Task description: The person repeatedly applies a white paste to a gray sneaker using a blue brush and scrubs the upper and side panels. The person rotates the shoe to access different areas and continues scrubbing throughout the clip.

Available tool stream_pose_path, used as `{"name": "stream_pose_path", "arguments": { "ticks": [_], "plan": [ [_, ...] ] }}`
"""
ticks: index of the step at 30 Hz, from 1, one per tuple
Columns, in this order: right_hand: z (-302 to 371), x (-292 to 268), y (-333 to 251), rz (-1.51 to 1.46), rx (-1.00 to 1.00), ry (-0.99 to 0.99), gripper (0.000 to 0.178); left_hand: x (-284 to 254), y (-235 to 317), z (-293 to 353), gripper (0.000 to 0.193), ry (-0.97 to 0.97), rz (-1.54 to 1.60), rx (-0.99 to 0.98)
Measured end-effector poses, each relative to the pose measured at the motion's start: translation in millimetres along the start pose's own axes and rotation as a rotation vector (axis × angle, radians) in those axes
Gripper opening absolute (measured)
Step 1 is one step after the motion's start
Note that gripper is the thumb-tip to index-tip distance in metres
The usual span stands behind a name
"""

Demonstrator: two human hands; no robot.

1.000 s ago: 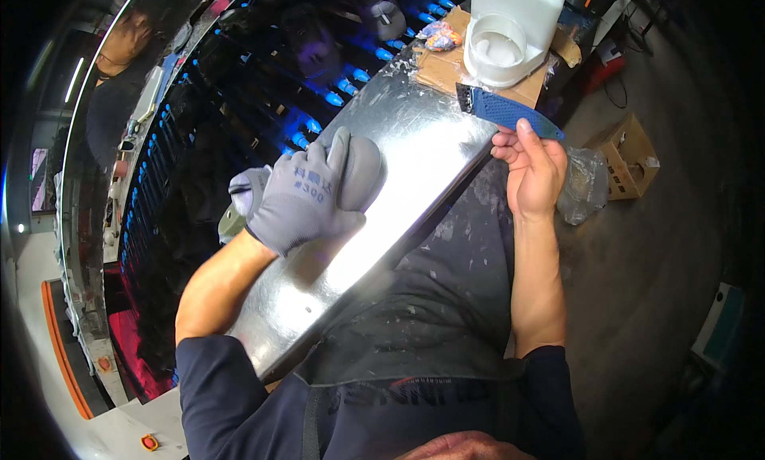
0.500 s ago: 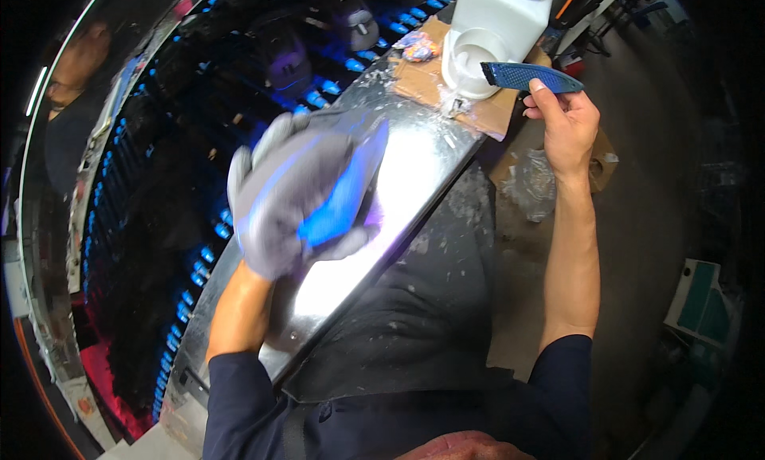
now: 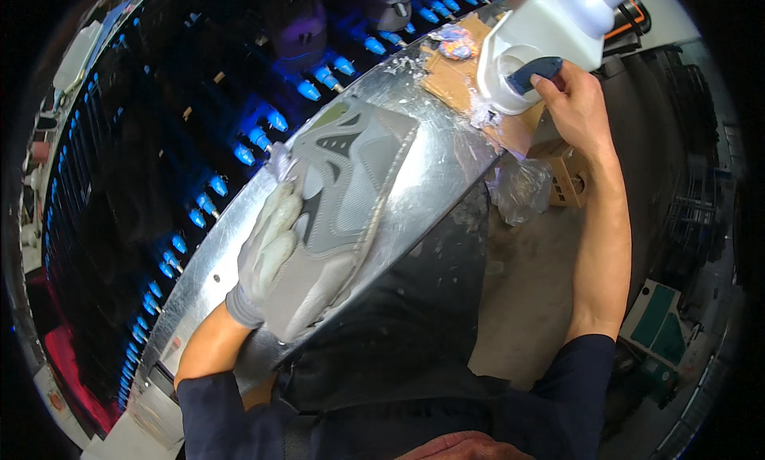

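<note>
A grey shoe upper (image 3: 351, 197), with mesh panels and dark cut-outs, is tilted above the metal bench. My left hand (image 3: 275, 241), in a pale grey glove, is closed around its left side near the lower end. My bare right hand (image 3: 578, 105) pinches the dark blue handle of a brush (image 3: 535, 75). The brush's far end dips into the round mouth of a white plastic container (image 3: 550, 34); its tip is hidden there.
The narrow metal bench (image 3: 239, 245) runs diagonally beside a rack with rows of blue-tipped pegs (image 3: 325, 76). Stained cardboard (image 3: 446, 78) lies under the container, with a multicoloured lump (image 3: 456, 43) on it. A clear plastic bag (image 3: 522, 191) and a cardboard box (image 3: 567, 177) sit below.
The shoe upper has turned, so its side panels now face up. My right hand has lowered the brush into the container's mouth; before, it was held above and beside it.
</note>
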State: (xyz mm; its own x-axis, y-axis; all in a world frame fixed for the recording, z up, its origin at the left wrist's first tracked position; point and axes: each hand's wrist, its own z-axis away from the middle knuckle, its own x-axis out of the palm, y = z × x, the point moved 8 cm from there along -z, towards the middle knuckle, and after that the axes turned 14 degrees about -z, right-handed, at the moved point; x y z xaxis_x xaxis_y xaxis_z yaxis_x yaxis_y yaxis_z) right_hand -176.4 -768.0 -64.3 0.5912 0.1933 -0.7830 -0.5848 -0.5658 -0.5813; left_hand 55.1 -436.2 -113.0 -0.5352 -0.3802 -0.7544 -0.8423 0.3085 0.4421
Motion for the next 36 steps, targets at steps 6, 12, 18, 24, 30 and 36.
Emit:
{"name": "stream_pose_path", "arguments": {
  "ticks": [6, 12, 18, 24, 30, 36],
  "plan": [
    [10, -7, 60, -0.594, 0.347, 0.176, 0.022, 6, -6, -3, 0.068, -0.005, -0.002, 0.003],
    [32, -14, 96, -1.003, 0.411, 0.317, 0.025, 4, -5, 5, 0.065, -0.01, -0.052, 0.027],
    [54, 6, 99, -1.532, 0.257, 0.118, 0.024, -12, -7, 25, 0.062, 0.048, -0.174, 0.148],
    [85, 57, 81, -1.608, 0.355, 0.037, 0.022, 2, -35, 46, 0.045, -0.122, -0.227, -0.009],
    [168, 94, -37, -1.442, 0.222, 0.08, 0.016, 16, -45, 66, 0.047, -0.077, -0.287, 0.119],
    [187, 82, -90, -1.042, -0.14, 0.073, 0.02, 18, -53, 65, 0.047, -0.185, -0.12, -0.069]
  ]
}}
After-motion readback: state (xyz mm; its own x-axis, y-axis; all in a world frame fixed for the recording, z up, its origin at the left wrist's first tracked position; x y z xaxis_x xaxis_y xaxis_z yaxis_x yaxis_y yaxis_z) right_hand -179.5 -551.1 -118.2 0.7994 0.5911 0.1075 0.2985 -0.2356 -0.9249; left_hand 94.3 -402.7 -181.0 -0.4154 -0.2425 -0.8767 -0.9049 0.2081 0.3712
